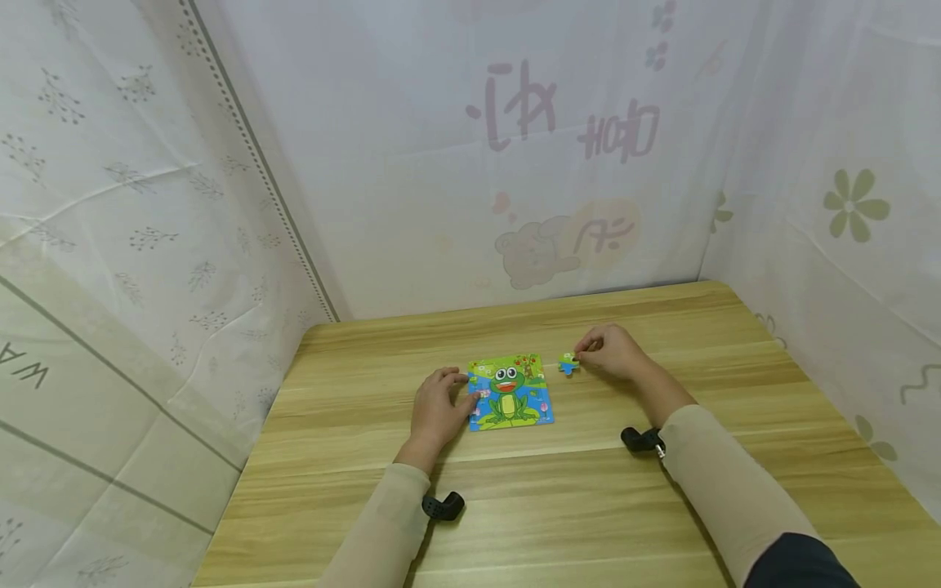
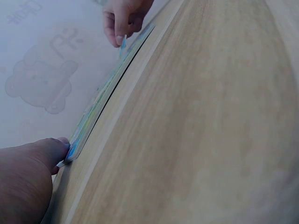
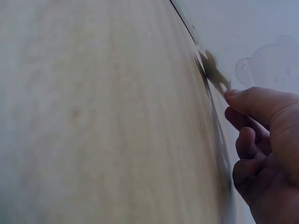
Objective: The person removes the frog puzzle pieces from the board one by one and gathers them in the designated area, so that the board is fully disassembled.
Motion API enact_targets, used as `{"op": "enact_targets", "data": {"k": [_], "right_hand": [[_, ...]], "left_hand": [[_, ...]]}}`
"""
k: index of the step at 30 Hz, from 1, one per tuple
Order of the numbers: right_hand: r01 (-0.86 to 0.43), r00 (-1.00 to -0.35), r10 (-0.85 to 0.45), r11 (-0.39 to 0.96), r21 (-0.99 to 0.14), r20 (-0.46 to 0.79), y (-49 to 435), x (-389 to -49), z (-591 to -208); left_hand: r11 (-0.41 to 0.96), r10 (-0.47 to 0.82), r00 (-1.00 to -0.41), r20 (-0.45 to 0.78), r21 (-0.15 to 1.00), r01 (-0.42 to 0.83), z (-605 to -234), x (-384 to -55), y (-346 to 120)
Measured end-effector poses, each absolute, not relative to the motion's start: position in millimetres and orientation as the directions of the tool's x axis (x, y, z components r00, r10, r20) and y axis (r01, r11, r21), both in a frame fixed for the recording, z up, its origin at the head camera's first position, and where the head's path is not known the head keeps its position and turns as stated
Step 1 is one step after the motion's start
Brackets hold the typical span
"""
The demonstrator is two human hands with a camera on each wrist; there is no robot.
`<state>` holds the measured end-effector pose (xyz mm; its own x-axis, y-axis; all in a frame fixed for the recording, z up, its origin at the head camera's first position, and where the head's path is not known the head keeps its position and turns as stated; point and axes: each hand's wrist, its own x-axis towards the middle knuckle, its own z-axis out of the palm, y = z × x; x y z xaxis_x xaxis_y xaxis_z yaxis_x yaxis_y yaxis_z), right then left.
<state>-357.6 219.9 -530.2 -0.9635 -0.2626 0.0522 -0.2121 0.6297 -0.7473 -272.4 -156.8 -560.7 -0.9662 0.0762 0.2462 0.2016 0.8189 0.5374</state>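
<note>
A square jigsaw puzzle (image 1: pixel 509 396) with a green frog on a blue and green ground lies on the table. At its left edge my left hand (image 1: pixel 439 408) grips it, the thumb (image 2: pixel 57 148) over the border and a fingertip lower down beside it. To the right of the puzzle, my right hand (image 1: pixel 612 351) pinches a small jigsaw piece (image 1: pixel 568 364), green above and blue below, between thumb and forefinger. In the right wrist view the piece (image 3: pixel 214 70) is tilted close over the table, its other fingers curled beneath the thumb.
The wooden table (image 1: pixel 515 498) extends around both hands. Patterned cloth (image 1: pixel 412 163) hangs behind it and along both sides. A black wrist camera (image 1: pixel 444 507) sits at the left sleeve, another camera (image 1: pixel 641 440) at the right one.
</note>
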Motion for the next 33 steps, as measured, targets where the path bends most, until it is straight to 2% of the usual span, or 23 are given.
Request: {"op": "enact_targets", "data": {"k": [33], "right_hand": [[-0.145, -0.972, -0.235, 0.574, -0.806, 0.008, 220.6, -358.9, -539.6]], "left_hand": [[0.816, 0.079, -0.971, 0.226, 0.545, 0.193, -557.8, -270.9, -156.0]]}}
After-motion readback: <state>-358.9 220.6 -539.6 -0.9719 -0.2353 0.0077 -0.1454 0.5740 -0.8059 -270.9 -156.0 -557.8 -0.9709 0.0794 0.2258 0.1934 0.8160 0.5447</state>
